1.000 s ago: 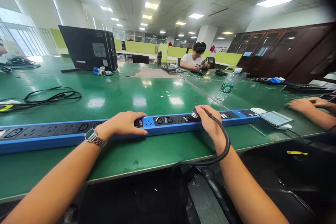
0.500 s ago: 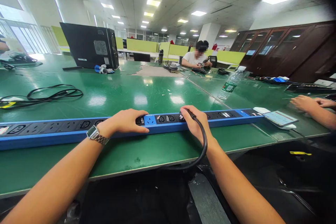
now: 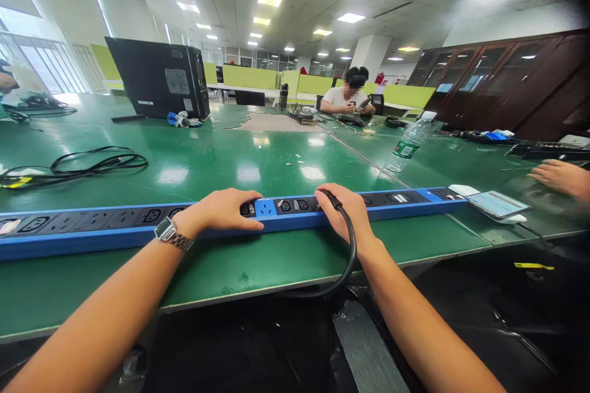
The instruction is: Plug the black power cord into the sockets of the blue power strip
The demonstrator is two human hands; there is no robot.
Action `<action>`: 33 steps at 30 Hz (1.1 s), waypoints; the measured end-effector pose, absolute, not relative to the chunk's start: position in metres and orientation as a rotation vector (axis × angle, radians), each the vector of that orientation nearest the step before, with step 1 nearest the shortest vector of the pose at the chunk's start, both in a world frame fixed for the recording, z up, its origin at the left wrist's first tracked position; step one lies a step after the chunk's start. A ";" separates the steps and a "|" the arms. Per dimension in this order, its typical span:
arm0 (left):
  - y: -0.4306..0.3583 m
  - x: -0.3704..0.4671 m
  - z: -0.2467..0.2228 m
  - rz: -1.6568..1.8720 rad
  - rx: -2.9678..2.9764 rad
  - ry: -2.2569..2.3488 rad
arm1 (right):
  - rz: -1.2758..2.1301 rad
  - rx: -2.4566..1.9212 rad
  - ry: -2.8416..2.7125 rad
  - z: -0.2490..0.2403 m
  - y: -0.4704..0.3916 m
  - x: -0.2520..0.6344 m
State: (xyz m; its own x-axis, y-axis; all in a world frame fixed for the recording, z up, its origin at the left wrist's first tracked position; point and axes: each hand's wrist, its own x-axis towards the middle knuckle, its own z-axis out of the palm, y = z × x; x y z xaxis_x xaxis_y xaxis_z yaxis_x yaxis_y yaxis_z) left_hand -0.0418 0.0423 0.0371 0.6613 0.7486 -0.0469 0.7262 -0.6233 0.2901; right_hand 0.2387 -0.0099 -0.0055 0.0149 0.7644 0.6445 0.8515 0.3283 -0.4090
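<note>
A long blue-and-black power strip (image 3: pixel 295 221) lies along the front of the green table, its sockets facing up. My left hand (image 3: pixel 224 211) is wrapped over the strip beside a blue socket, thumb on the near side and fingers on the far side. In my right hand (image 3: pixel 346 214) is the plug end of a thick black power cord (image 3: pixel 353 249), held down at a socket right of the middle. My fingers cover the plug, so how deep it sits cannot be seen. From my hand the cord curves down past the table edge.
A phone-like device (image 3: pixel 498 204) lies by the strip's right end, near another person's hand (image 3: pixel 562 178). A water bottle (image 3: pixel 408 144) stands beyond the strip. Coiled black cable (image 3: pixel 99 163) lies at left, a black computer case (image 3: pixel 157 80) behind it. Another person (image 3: pixel 345 100) sits across the table.
My right hand has tipped slightly and sits lower against the strip with the plug. My left hand keeps its hold. At the right, the other person's hand has moved outward.
</note>
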 end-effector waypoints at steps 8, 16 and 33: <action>0.044 -0.042 0.035 0.109 2.598 1.186 | -0.177 -1.428 -1.767 -0.014 -0.006 0.235; 0.043 -0.042 0.036 0.131 2.608 1.179 | -0.336 -1.605 -1.628 -0.020 -0.007 0.236; 0.044 -0.041 0.032 0.261 2.636 1.110 | -0.124 -1.469 -1.503 -0.020 -0.008 0.239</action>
State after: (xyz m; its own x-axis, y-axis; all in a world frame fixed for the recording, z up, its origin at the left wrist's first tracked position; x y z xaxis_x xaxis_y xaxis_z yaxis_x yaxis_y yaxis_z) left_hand -0.0412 0.0441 0.0324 0.6906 0.7207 0.0606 0.6724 -0.6706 0.3133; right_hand 0.2388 -0.0079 -0.0198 0.2253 0.7010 0.6767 0.8027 0.2600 -0.5366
